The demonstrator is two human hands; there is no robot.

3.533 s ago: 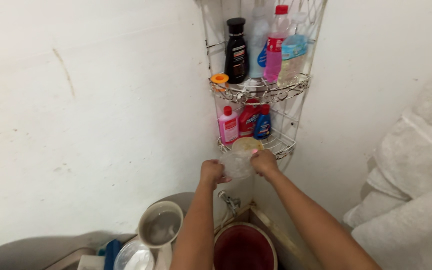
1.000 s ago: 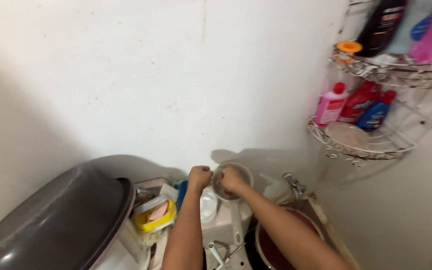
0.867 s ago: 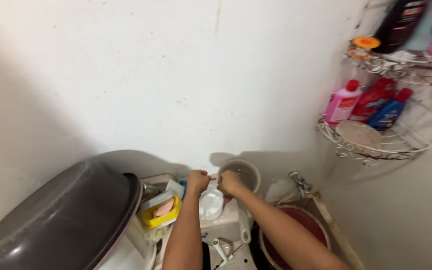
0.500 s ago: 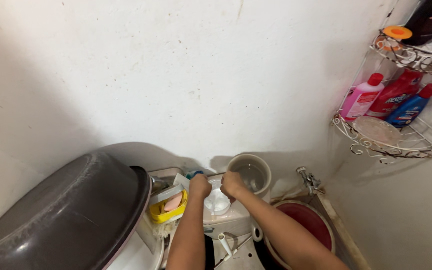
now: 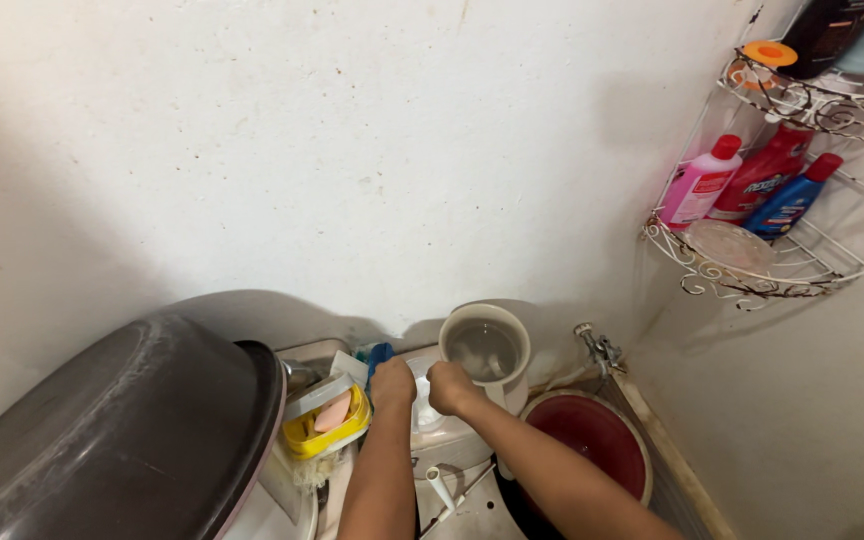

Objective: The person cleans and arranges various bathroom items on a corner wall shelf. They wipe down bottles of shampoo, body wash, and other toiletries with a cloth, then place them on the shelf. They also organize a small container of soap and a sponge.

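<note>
My left hand [image 5: 392, 383] and my right hand [image 5: 449, 387] are closed on either side of a small clear round plastic container [image 5: 420, 402]. The container is low over a white tank top [image 5: 447, 452]. Just behind my right hand stands a beige dipper [image 5: 485, 345] with water in it. A yellow soap dish [image 5: 330, 418] holding a pink soap bar sits left of my left hand.
A large dark basin [image 5: 112, 430] leans at the lower left. A red bucket [image 5: 592, 440] stands on the floor under a wall tap [image 5: 597, 348]. A wire corner shelf [image 5: 752, 270] at the upper right carries several bottles and a round lid.
Both hands brought the clear container down from the corner shelf to the tank top beside the dipper. In the last half second they barely shifted.
</note>
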